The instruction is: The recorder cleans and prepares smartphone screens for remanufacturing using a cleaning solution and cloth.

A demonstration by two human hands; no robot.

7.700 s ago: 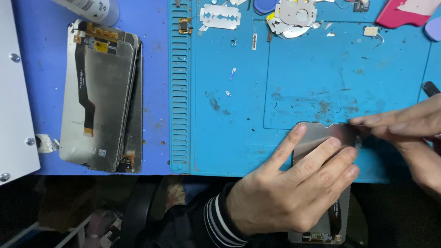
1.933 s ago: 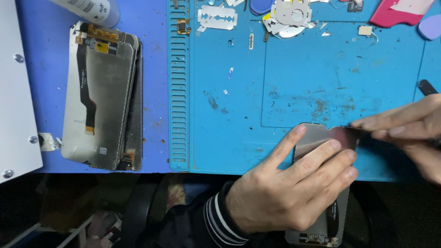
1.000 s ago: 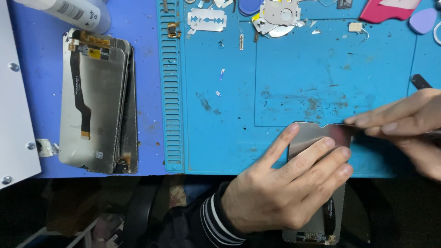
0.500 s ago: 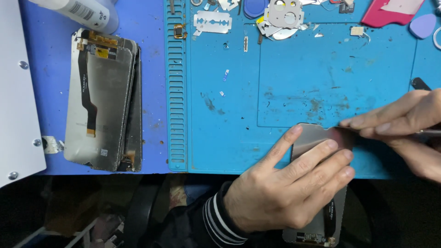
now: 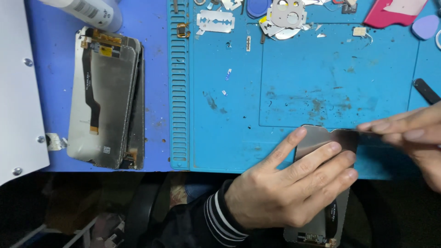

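The left hand lies flat, fingers spread, pressing a phone screen panel at the blue mat's near edge. The right hand pinches a thin blade touching the panel's upper right corner.

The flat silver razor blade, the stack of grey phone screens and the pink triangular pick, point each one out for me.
Flat silver razor blade (image 5: 216, 21), head view, on its flat middle.
Stack of grey phone screens (image 5: 110, 98), head view, on the top panel's grey back.
Pink triangular pick (image 5: 426, 26), head view, on its centre.
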